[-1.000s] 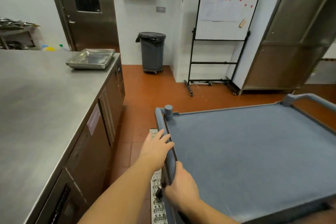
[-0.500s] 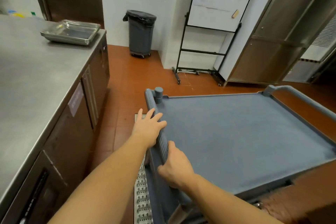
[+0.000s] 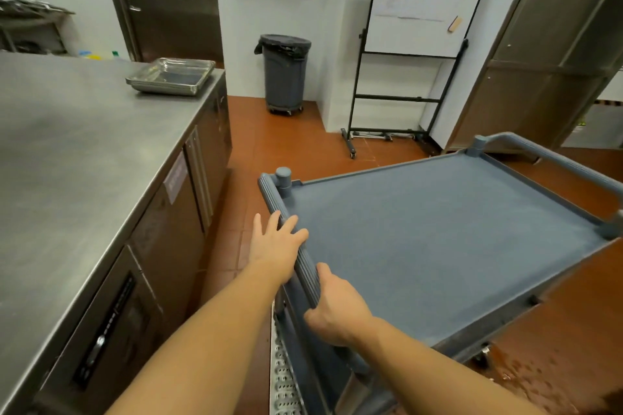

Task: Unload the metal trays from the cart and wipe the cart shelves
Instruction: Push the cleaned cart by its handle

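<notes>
Two: left hand (image 3: 274,246), right hand (image 3: 337,312) on cart handle (image 3: 307,269)

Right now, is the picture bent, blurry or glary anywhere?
Head view: the wide lens bends the edges, so the whiteboard and tall steel cabinet lean; the steel counter shows a soft sheen, no harsh glare; its near front looks smeared; the right hand gripping the cart handle looks sharp.
</notes>
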Available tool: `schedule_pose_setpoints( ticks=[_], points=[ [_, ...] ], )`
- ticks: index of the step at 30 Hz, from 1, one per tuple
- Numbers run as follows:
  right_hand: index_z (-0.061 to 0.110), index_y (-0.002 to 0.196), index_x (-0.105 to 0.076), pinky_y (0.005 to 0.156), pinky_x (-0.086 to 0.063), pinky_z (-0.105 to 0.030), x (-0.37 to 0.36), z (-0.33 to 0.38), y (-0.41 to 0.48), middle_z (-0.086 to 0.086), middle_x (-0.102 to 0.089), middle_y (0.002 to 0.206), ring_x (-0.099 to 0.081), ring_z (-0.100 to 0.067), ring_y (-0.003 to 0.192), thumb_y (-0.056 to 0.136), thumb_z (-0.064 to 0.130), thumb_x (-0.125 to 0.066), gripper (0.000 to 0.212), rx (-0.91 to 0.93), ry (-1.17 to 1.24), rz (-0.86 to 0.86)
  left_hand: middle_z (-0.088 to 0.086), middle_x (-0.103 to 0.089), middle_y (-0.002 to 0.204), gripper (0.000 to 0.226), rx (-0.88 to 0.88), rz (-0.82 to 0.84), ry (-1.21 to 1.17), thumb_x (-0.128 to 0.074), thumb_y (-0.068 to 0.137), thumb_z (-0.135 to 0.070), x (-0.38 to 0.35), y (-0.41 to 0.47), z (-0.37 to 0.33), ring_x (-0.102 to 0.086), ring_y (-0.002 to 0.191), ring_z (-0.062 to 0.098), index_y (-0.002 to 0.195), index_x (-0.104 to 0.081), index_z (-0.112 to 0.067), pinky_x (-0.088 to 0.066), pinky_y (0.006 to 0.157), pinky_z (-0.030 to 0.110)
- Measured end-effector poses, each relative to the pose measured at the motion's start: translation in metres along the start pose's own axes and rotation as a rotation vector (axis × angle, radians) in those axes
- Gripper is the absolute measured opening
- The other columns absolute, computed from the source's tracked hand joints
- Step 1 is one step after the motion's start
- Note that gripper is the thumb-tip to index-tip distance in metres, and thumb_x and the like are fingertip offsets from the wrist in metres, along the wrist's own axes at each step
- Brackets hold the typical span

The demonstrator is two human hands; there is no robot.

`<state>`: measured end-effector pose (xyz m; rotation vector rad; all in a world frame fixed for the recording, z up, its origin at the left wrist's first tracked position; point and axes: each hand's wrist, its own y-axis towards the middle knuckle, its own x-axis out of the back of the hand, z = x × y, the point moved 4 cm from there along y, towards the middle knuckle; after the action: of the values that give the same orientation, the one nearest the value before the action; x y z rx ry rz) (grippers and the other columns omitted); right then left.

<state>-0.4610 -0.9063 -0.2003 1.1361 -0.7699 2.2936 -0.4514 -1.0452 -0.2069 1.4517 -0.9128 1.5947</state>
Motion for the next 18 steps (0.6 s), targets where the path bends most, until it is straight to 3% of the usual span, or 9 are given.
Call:
schedule_pose_setpoints(
  ticks=[4,7,9,11,14,18],
  points=[
    [0.018,0.112,-0.037,0.059,-0.045,-0.034,-0.006,-0.021,-0.047,-0.003,-0.054,0.094,-0.054,-0.025,0.079,0.076,0.019,-0.059,0.041,0.080,-0.027,0.039,0.001,-0.012,0.158,0.057,0.073,0.001,0.010,-0.061,0.086,-0.022,0.005,-0.053,-0.027,-0.001,0.145,0.035,0.134,-0.033,-0.034,0.000,0.114,0.059],
    [0.017,0.112,-0.037,0.053,-0.038,-0.030,-0.011,-0.041,-0.087,-0.005,-0.054,0.092,-0.052,-0.025,0.076,0.077,0.018,-0.059,0.042,0.156,-0.062,0.058,0.002,-0.015,0.158,0.051,0.121,-0.004,0.018,-0.055,0.089,-0.022,0.008,-0.098,-0.054,-0.003,0.145,0.036,0.134,-0.034,-0.034,-0.001,0.114,0.060],
    [0.017,0.114,-0.037,0.056,-0.041,-0.033,-0.014,-0.054,-0.113,-0.007,-0.056,0.092,-0.054,-0.027,0.077,0.077,0.017,-0.058,0.042,0.186,-0.059,0.062,0.003,-0.017,0.157,0.049,0.159,0.004,0.020,-0.055,0.089,-0.022,0.012,-0.126,-0.073,-0.004,0.145,0.036,0.132,-0.036,-0.034,-0.002,0.114,0.060],
    [0.016,0.113,-0.037,0.057,-0.042,-0.034,-0.014,-0.065,-0.137,-0.009,-0.056,0.091,-0.055,-0.029,0.079,0.079,0.016,-0.057,0.040,0.225,-0.079,0.077,0.003,-0.020,0.155,0.049,0.181,0.011,0.038,-0.057,0.088,-0.026,0.017,-0.150,-0.090,-0.005,0.144,0.035,0.132,-0.037,-0.034,-0.002,0.114,0.060],
    [0.021,0.102,-0.034,0.050,-0.032,-0.030,-0.008,-0.083,-0.176,-0.002,-0.048,0.080,-0.050,-0.025,0.071,0.084,0.023,-0.056,0.028,0.266,-0.044,0.124,0.004,-0.027,0.150,0.051,0.178,0.008,0.025,-0.058,0.085,-0.039,0.020,-0.183,-0.116,-0.008,0.143,0.036,0.131,-0.038,-0.032,-0.003,0.114,0.059],
    [0.026,0.117,-0.037,0.061,-0.044,-0.034,-0.004,-0.115,-0.224,-0.005,-0.056,0.095,-0.056,-0.027,0.083,0.079,0.021,-0.059,0.044,0.237,-0.122,0.180,0.003,-0.038,0.144,0.050,0.128,0.011,0.028,-0.054,0.086,-0.050,0.020,-0.226,-0.154,-0.011,0.145,0.033,0.129,-0.041,-0.028,-0.003,0.115,0.058]
  ],
)
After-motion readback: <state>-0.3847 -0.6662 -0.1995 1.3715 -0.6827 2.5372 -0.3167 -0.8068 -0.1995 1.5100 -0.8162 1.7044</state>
